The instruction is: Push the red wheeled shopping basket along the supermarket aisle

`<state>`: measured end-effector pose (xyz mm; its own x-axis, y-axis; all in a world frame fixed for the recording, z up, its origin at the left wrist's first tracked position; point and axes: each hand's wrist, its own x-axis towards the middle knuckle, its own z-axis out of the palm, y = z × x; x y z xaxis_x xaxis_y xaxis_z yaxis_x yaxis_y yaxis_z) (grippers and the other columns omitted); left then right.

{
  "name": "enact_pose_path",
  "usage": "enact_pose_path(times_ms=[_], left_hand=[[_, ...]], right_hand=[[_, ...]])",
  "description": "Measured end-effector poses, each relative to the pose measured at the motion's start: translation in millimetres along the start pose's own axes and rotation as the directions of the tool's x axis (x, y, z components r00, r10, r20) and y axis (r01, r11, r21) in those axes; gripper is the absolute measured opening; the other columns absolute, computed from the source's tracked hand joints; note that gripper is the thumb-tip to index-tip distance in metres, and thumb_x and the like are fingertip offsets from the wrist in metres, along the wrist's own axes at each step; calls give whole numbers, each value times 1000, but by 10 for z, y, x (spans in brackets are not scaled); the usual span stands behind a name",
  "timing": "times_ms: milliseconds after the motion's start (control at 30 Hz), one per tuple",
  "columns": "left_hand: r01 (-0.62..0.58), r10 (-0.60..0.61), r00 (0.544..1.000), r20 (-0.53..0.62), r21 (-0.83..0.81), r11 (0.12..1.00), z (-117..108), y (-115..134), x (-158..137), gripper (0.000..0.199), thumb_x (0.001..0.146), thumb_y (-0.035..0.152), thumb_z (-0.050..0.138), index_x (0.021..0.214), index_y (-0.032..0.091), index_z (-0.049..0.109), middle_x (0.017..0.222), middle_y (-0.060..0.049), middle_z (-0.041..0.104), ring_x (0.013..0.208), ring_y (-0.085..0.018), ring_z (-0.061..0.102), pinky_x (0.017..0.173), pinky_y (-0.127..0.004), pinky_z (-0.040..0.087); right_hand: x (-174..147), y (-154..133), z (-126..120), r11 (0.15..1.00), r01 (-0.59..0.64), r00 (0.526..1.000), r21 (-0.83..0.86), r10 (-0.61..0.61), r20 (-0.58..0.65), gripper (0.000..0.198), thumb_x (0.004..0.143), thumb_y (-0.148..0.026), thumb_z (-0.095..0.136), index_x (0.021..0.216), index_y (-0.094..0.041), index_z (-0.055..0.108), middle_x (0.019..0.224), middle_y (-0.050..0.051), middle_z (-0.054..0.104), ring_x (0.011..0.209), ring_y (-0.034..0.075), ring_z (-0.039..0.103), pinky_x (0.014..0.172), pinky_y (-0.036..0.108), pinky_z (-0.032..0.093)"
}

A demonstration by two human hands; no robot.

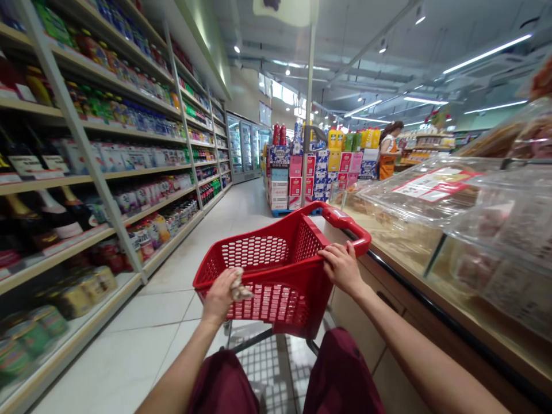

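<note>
A red plastic shopping cart [280, 269] with perforated basket walls stands sideways in front of me. My left hand [218, 296] rests on the near rim toward the basket's left end, pressing a crumpled, pale, brown-stained cloth [240, 287] against it. Whether this is fabric or paper I cannot tell. Further right, my right hand [344, 266] is closed over the near rim, just beside the red push handle [345, 221]. I see no goods in the visible part of the basket. My knees, in maroon trousers [347, 374], are close to the cart's metal frame.
Drink shelves [129, 172] line the left side. On the right, a wooden counter [401, 276] holds clear plastic food boxes [414, 178]. Stacked cartons [297, 184] stand ahead beside a pole. A person in an orange apron [387, 161] is further back, and glass-door coolers [245, 144] stand behind.
</note>
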<state>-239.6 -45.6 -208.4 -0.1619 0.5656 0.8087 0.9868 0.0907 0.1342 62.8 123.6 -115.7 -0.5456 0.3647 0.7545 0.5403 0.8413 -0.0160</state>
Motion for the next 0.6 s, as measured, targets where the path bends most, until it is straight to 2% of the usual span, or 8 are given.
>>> enact_pose_path(times_ms=[67, 100, 167, 267, 333, 400, 500, 600], left_hand=[[228, -221, 972, -83, 101, 968, -148, -295, -104, 28, 75, 15, 37, 93, 18, 57, 101, -7, 63, 98, -20, 56, 88, -38, 46], [277, -268, 959, -88, 106, 955, -170, -329, -113, 27, 74, 15, 37, 92, 18, 58, 99, -8, 63, 96, -20, 56, 86, -38, 46], [220, -219, 975, -16, 38, 975, -95, -149, -34, 26, 73, 16, 38, 89, 17, 59, 95, -7, 64, 94, -19, 57, 86, -37, 46], [4, 13, 994, 112, -150, 989, 123, 336, 170, 33, 74, 11, 34, 94, 19, 58, 102, -5, 63, 100, -16, 55, 91, -36, 43], [5, 26, 987, 157, -192, 981, 154, 424, 204, 35, 73, 10, 34, 96, 18, 58, 106, -6, 61, 104, -16, 53, 95, -37, 40], [171, -149, 977, 153, -141, 975, 55, 251, 126, 34, 72, 11, 34, 95, 18, 58, 106, -7, 61, 103, -18, 53, 95, -37, 39], [486, -484, 874, 45, -53, 873, -157, -91, 12, 35, 68, 10, 34, 92, 20, 57, 102, -6, 62, 101, -20, 53, 93, -38, 40], [499, -492, 866, 90, -222, 838, -193, 12, 188, 35, 64, 9, 36, 90, 20, 58, 100, -4, 63, 97, -19, 55, 90, -36, 42]], right_hand=[[7, 22, 23, 999, -27, 999, 37, 29, -45, 22, 74, -20, 46, 87, -23, 64, 92, 2, 64, 94, 19, 52, 100, 43, 10], [13, 28, 33, 997, -42, 997, 57, 45, -65, 21, 73, -20, 46, 84, -23, 64, 89, 2, 65, 92, 19, 53, 100, 44, 9], [27, 36, 44, 994, -66, 993, 91, 74, -88, 20, 72, -20, 46, 79, -23, 65, 85, 1, 66, 89, 19, 54, 100, 44, 9], [35, 65, 21, 990, -67, 995, 125, 75, -63, 21, 72, -20, 46, 80, -23, 65, 86, 1, 66, 90, 18, 54, 99, 43, 9], [28, 102, -8, 989, -50, 998, 140, 55, -25, 23, 72, -20, 46, 83, -23, 65, 89, 1, 66, 92, 18, 54, 99, 42, 11], [19, 146, -26, 987, -46, 999, 156, 47, -4, 24, 72, -20, 45, 84, -24, 65, 90, 1, 66, 93, 18, 54, 98, 42, 12], [22, 215, -22, 981, -89, 995, 175, 95, -28, 22, 73, -21, 44, 78, -23, 66, 87, 1, 66, 91, 18, 55, 99, 44, 12], [54, 238, -24, 972, -125, 991, 200, 134, -31, 20, 72, -20, 46, 75, -23, 66, 84, 1, 66, 90, 19, 55, 100, 47, 11]])
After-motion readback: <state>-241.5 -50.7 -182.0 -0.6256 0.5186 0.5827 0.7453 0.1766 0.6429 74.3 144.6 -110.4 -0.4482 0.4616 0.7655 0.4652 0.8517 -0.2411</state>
